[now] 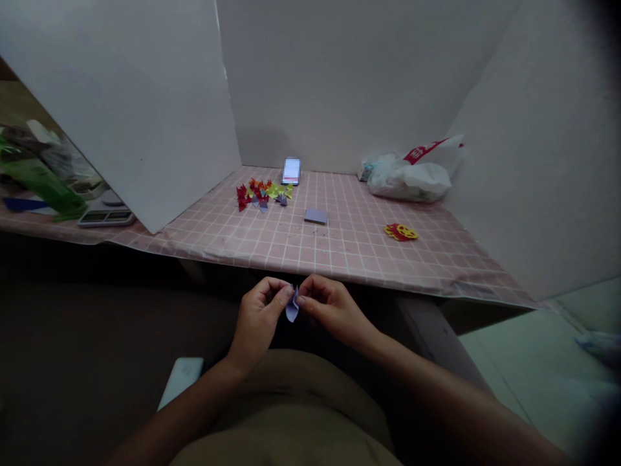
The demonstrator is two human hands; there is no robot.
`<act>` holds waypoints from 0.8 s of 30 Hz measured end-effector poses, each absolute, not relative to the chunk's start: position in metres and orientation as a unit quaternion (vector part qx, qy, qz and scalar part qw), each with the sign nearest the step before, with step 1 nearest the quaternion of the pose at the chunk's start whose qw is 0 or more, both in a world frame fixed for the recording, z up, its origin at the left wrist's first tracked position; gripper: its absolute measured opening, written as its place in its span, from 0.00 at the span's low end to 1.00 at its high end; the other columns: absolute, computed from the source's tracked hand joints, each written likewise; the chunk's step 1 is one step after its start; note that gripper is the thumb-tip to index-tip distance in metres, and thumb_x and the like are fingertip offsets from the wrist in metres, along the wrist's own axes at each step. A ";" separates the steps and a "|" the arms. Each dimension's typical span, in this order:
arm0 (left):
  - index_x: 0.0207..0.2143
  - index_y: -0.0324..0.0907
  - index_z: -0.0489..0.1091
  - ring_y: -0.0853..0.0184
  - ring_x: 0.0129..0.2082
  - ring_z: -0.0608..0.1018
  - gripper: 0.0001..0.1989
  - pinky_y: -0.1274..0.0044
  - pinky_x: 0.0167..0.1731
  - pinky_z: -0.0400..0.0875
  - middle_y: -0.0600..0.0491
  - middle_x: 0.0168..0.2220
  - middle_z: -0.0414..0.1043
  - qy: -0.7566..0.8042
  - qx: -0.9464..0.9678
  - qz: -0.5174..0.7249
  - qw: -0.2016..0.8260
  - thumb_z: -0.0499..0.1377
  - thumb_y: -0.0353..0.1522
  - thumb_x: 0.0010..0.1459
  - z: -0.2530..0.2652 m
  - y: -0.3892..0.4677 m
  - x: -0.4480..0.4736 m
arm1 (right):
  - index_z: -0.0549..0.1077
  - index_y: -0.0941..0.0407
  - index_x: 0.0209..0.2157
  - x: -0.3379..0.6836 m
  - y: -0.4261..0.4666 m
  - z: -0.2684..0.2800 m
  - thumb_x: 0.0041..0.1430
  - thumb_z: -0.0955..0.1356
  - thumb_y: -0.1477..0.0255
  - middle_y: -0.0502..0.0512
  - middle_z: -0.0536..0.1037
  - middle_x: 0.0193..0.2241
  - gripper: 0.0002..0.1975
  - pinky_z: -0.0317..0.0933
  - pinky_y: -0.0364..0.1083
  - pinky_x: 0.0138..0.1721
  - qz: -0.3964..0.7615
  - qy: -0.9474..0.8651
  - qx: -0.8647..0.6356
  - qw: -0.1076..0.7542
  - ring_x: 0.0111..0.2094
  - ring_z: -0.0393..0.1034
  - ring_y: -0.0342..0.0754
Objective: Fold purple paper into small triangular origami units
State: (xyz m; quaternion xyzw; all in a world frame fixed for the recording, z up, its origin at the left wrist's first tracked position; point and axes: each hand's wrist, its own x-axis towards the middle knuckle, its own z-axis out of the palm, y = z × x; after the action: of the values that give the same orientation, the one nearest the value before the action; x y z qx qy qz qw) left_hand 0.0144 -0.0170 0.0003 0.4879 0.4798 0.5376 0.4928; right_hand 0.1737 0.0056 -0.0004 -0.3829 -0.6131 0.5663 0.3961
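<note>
Folded lavender paper (292, 311) pinched by left hand (259, 316) and right hand (334, 308) — midway between, long axis running down the gap.

Dim light, shadow under table (349, 249), glowing phone screen (292, 169), left edge blurred, right corners black

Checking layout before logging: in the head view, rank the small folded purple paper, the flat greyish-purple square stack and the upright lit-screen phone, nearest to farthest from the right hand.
1. Folded purple paper: pinched, left side of the right hand.
2. Square stack: ahead, on the pink checked table.
3. Lit-screen phone: beyond the stack, slightly left, near the back wall.
</note>
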 end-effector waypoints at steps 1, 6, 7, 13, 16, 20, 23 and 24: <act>0.32 0.39 0.73 0.71 0.28 0.71 0.08 0.79 0.30 0.66 0.56 0.28 0.72 0.480 0.491 0.533 0.493 0.62 0.35 0.58 0.001 -0.017 0.014 | 0.68 0.57 0.29 0.174 0.006 -0.001 0.56 0.70 0.71 0.44 0.66 0.21 0.06 0.51 0.39 0.20 0.562 -0.616 -0.382 0.397 0.19 0.56 0.37; 0.31 0.39 0.73 0.70 0.29 0.71 0.08 0.78 0.30 0.65 0.55 0.28 0.72 0.492 0.505 0.511 0.492 0.62 0.36 0.58 0.002 -0.017 0.013 | 0.69 0.57 0.30 0.173 0.005 -0.001 0.56 0.70 0.72 0.45 0.67 0.22 0.05 0.51 0.39 0.21 0.553 -0.618 -0.380 0.409 0.19 0.57 0.37; 0.31 0.39 0.73 0.70 0.29 0.71 0.09 0.78 0.31 0.65 0.55 0.28 0.72 0.496 0.507 0.506 0.491 0.62 0.36 0.58 0.003 -0.017 0.013 | 0.69 0.57 0.30 0.173 0.005 0.000 0.55 0.70 0.72 0.45 0.67 0.22 0.05 0.51 0.39 0.21 0.556 -0.616 -0.380 0.408 0.19 0.57 0.38; 0.31 0.38 0.74 0.70 0.28 0.70 0.09 0.77 0.31 0.65 0.54 0.28 0.72 0.493 0.514 0.484 0.508 0.62 0.36 0.56 0.004 -0.017 0.011 | 0.67 0.57 0.27 0.173 0.004 0.004 0.53 0.70 0.71 0.44 0.66 0.18 0.07 0.49 0.39 0.19 0.554 -0.612 -0.405 0.393 0.18 0.56 0.38; 0.29 0.39 0.74 0.70 0.28 0.70 0.08 0.77 0.31 0.65 0.55 0.27 0.71 0.487 0.520 0.477 0.515 0.63 0.36 0.55 0.004 -0.015 0.010 | 0.67 0.56 0.25 0.174 0.004 0.006 0.53 0.70 0.70 0.43 0.65 0.16 0.08 0.48 0.39 0.18 0.563 -0.604 -0.416 0.381 0.16 0.56 0.38; 0.28 0.38 0.74 0.69 0.28 0.71 0.08 0.76 0.31 0.66 0.54 0.26 0.72 0.475 0.525 0.455 0.540 0.64 0.35 0.54 0.005 -0.012 0.006 | 0.68 0.57 0.27 0.175 0.004 0.008 0.55 0.68 0.68 0.45 0.68 0.17 0.08 0.51 0.39 0.18 0.581 -0.596 -0.417 0.366 0.16 0.58 0.38; 0.28 0.38 0.75 0.70 0.28 0.71 0.09 0.76 0.31 0.66 0.54 0.26 0.72 0.469 0.513 0.437 0.571 0.65 0.36 0.52 0.006 -0.010 0.003 | 0.69 0.57 0.27 0.175 0.005 0.009 0.56 0.68 0.69 0.45 0.68 0.18 0.07 0.52 0.39 0.18 0.580 -0.605 -0.407 0.365 0.16 0.58 0.37; 0.28 0.38 0.74 0.70 0.28 0.71 0.09 0.77 0.31 0.66 0.54 0.26 0.72 0.468 0.508 0.433 0.579 0.66 0.36 0.51 0.007 -0.010 0.002 | 0.69 0.57 0.27 0.176 0.005 0.009 0.55 0.68 0.70 0.45 0.68 0.18 0.07 0.53 0.39 0.18 0.579 -0.607 -0.403 0.366 0.16 0.59 0.37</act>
State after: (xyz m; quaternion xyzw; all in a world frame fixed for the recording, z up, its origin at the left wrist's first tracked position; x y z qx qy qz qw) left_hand 0.0024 -0.0097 0.0067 0.5079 0.4679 0.4330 0.5794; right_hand 0.1755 0.0049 0.0092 -0.4030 -0.6065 0.5793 0.3661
